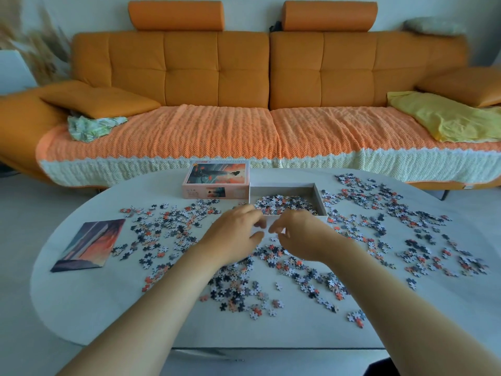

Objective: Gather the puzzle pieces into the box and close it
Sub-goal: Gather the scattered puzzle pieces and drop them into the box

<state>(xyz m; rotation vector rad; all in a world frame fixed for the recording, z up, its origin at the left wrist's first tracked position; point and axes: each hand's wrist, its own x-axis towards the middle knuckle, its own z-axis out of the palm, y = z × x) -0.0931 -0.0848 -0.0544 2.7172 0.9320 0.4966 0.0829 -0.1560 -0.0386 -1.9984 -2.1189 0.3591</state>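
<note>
- Head view: my left hand (pixel 235 230) and right hand (pixel 296 232) are almost fingertip to fingertip at the near wall of the open box (pixel 318 198). The fingers are curled, but I cannot tell whether they pinch anything.
- Most puzzle pieces (pixel 379 213) lie spread over the table (pixel 108 308); some are already in the box.
- The lid (pixel 217 176) sits right against the box's left side.
- Risk: my forearms hang low over the nearest pieces, so a careless sweep could drag some off the table edge.
- Risk: pressing on the light box wall could slide or tip it and spill what is inside.
</note>
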